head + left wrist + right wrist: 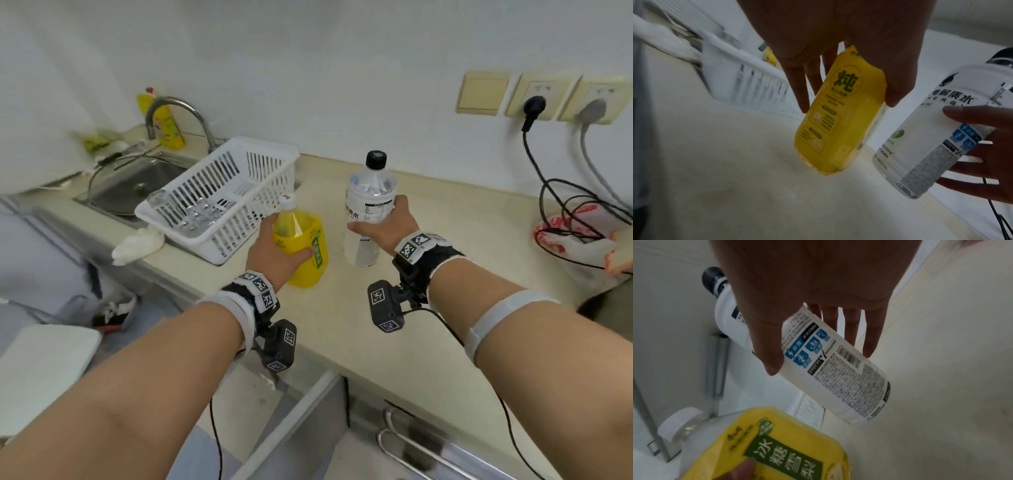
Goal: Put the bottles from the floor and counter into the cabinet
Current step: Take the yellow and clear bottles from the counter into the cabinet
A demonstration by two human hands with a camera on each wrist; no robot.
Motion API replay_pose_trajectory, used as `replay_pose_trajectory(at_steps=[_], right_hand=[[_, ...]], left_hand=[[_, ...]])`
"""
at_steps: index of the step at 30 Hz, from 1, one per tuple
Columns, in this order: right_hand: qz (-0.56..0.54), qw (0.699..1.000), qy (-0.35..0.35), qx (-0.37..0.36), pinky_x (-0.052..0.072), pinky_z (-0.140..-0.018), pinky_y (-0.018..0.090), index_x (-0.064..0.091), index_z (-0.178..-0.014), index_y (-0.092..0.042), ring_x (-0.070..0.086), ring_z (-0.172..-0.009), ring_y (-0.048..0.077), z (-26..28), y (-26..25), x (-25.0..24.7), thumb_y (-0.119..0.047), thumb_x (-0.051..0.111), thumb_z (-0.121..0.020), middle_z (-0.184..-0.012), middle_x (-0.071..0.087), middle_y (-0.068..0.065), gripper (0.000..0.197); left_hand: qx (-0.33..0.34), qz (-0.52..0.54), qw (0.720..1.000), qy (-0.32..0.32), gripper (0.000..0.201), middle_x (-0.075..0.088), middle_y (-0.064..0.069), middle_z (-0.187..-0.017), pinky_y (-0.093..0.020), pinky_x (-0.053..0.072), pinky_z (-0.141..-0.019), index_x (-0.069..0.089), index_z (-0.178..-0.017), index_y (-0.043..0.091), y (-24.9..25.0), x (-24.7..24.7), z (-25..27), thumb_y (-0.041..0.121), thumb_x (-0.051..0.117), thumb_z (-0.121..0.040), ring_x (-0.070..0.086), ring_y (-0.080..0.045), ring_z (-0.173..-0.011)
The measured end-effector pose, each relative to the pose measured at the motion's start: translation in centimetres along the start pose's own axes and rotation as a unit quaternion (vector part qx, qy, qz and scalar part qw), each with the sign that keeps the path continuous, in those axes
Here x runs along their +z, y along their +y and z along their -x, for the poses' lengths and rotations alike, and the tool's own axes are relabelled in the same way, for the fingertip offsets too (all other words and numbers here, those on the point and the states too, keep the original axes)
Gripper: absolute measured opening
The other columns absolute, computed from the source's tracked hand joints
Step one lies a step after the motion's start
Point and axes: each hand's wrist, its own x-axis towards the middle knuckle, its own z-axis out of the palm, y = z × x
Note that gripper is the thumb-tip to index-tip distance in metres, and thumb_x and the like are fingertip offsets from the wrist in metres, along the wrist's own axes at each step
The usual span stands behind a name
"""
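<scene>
A yellow drink bottle [306,253] with a white cap stands at the middle of the beige counter [394,325]. My left hand [287,236] grips its body, thumb on the green label. To its right is a taller white bottle [363,240] with a black cap, and my right hand [375,216] grips its middle. In the left wrist view my left hand [847,104] wraps the yellow bottle [830,126], with the white bottle [931,129] beside it. In the right wrist view my right hand [821,360] holds the white bottle [849,382]. I cannot tell whether either base is off the counter.
A white slatted basket [267,144] with clear glassware sits left of the bottles, beside a sink [113,200] with a faucet [178,106] and a dish soap bottle [169,132]. Black cables [561,219] and a glove lie at the right. Below the counter edge a cabinet door [301,421] stands ajar.
</scene>
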Motion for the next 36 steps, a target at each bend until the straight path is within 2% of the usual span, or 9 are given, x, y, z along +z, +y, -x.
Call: replay_pose_trajectory(at_steps=[3,6,9,12,15,23,27,32,36], right_hand=[[0.006,1.000,-0.002,-0.009,0.049,-0.096,0.039,0.033,-0.135,-0.011,0.059,-0.116,0.028,4.8,-3.1,5.2,-0.036,0.087,-0.066,-0.129,0.058,0.007,0.091],[0.018,1.000,0.006,-0.013,0.050,-0.097,0.044,0.037,-0.132,-0.013,0.060,-0.113,0.028,10.1,-6.0,10.6,-0.039,0.087,-0.064,-0.126,0.060,0.006,0.089],[0.018,1.000,-0.001,-0.003,0.051,-0.096,0.043,0.040,-0.131,-0.016,0.061,-0.111,0.026,15.0,-8.9,15.8,-0.041,0.088,-0.060,-0.126,0.062,0.004,0.090],[0.019,0.999,-0.025,0.015,0.049,-0.091,0.037,0.041,-0.133,-0.015,0.060,-0.109,0.022,18.9,-10.9,20.1,-0.040,0.088,-0.063,-0.128,0.061,0.004,0.088],[0.026,0.998,-0.048,0.034,0.047,-0.090,0.034,0.042,-0.134,-0.016,0.059,-0.115,0.024,21.5,-11.5,23.6,-0.040,0.087,-0.065,-0.132,0.060,0.004,0.086],[0.032,0.989,-0.100,0.100,0.048,-0.098,0.041,0.043,-0.133,-0.015,0.059,-0.112,0.020,23.2,-6.3,32.5,-0.043,0.089,-0.056,-0.122,0.059,-0.003,0.093],[0.064,0.979,-0.114,0.156,0.049,-0.098,0.044,0.042,-0.135,-0.014,0.059,-0.116,0.025,23.2,-2.9,36.6,-0.034,0.090,-0.057,-0.125,0.059,0.001,0.094],[0.108,0.960,-0.086,0.245,0.051,-0.095,0.041,0.054,-0.125,-0.011,0.063,-0.109,0.028,22.7,0.9,40.7,-0.020,0.086,-0.067,-0.119,0.065,0.008,0.067],[0.082,0.926,0.006,0.370,0.052,-0.093,0.050,0.040,-0.137,-0.020,0.061,-0.112,0.033,20.9,7.8,43.2,-0.046,0.086,-0.035,-0.127,0.058,0.007,0.115]], left_hand=[[-0.004,0.015,1.000,0.017,0.094,0.058,0.002,-0.136,-0.035,0.045,-0.102,0.035,-0.145,0.033,-4.7,-7.3,1.8,0.046,0.086,-0.067,0.057,-0.024,-0.121],[0.008,0.034,0.999,0.010,0.088,0.060,0.008,-0.122,-0.032,0.046,-0.096,0.039,-0.139,0.037,-9.6,-14.7,4.1,0.045,0.087,-0.065,0.056,-0.018,-0.108],[-0.002,0.046,0.999,-0.008,0.089,0.061,0.009,-0.120,-0.033,0.048,-0.095,0.041,-0.136,0.037,-14.5,-21.2,6.1,0.047,0.087,-0.061,0.060,-0.019,-0.109],[-0.020,0.049,0.998,-0.027,0.088,0.065,0.009,-0.119,-0.038,0.051,-0.097,0.044,-0.129,0.040,-17.9,-26.0,7.8,0.053,0.085,-0.053,0.064,-0.020,-0.109],[-0.021,0.036,0.998,-0.056,0.082,0.063,0.010,-0.115,-0.031,0.048,-0.092,0.046,-0.130,0.036,-20.5,-28.6,8.6,0.041,0.090,-0.062,0.063,-0.019,-0.106],[-0.040,-0.026,0.992,-0.118,0.086,0.065,0.008,-0.120,-0.040,0.052,-0.097,0.045,-0.128,0.042,-26.4,-29.4,8.5,0.050,0.090,-0.055,0.064,-0.021,-0.108],[-0.049,-0.060,0.982,-0.175,0.083,0.065,0.011,-0.114,-0.030,0.048,-0.090,0.045,-0.128,0.040,-30.4,-28.3,7.8,0.049,0.090,-0.058,0.062,-0.019,-0.104],[-0.042,-0.076,0.957,-0.275,0.081,0.066,0.011,-0.112,-0.033,0.051,-0.092,0.046,-0.123,0.041,-35.4,-24.8,6.3,0.043,0.092,-0.056,0.063,-0.020,-0.105],[-0.017,-0.068,0.932,-0.356,0.081,0.066,0.012,-0.110,-0.037,0.053,-0.088,0.043,-0.117,0.050,-39.1,-19.8,4.4,0.044,0.090,-0.051,0.064,-0.021,-0.102]])
